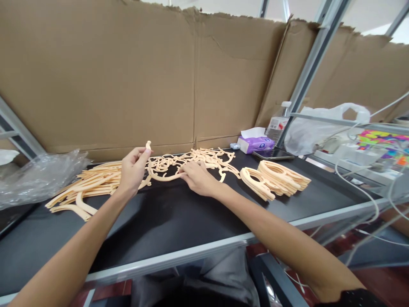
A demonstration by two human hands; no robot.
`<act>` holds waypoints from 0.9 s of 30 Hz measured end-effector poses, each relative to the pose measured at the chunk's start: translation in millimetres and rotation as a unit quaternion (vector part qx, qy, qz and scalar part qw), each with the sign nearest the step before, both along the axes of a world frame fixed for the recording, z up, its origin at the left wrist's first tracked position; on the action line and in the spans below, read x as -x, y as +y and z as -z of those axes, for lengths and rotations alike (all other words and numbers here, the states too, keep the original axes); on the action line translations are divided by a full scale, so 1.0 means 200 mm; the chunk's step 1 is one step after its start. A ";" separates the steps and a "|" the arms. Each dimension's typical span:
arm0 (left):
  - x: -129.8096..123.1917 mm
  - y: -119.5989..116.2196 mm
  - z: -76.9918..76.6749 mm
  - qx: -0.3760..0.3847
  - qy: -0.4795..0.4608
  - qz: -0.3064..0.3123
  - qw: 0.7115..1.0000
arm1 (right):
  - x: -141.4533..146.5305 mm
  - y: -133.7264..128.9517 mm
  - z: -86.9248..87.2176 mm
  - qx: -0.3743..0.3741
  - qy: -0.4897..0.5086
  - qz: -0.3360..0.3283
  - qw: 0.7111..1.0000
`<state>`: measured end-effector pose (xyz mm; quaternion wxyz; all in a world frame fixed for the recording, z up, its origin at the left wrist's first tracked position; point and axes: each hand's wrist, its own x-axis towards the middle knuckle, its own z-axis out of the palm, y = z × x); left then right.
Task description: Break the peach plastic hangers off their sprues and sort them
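Left fingers (pixel 144 157) grip piece (pixel 148 145) protruding upward.

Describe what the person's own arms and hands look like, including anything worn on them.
The left hand and right hand are ungloved, and no watch or bracelet shows. Both forearms are bare. A black sleeve with small pale specks shows on the right arm; no left sleeve is in view.

The head camera looks forward-down across the tabletop (pixel 179 226).
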<state>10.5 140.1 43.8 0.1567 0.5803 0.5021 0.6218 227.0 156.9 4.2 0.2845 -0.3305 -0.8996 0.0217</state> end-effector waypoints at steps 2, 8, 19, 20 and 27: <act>0.03 0.00 -0.02 -0.033 -0.004 -0.011 0.999 | -0.02 0.02 -0.01 -0.027 0.014 0.016 0.999; 0.08 -0.01 -0.07 -0.062 0.047 -0.080 0.994 | -0.08 0.09 0.00 -0.063 0.049 0.064 0.995; 0.15 0.01 0.01 0.063 0.250 -0.101 0.961 | -0.11 0.17 0.00 -0.037 0.170 0.111 0.978; 0.15 0.02 0.02 0.069 0.254 -0.083 0.961 | -0.11 0.17 0.00 -0.040 0.175 0.113 0.977; 0.13 0.02 0.05 0.085 0.283 -0.063 0.953 | -0.11 0.15 -0.01 -0.062 0.158 0.122 0.978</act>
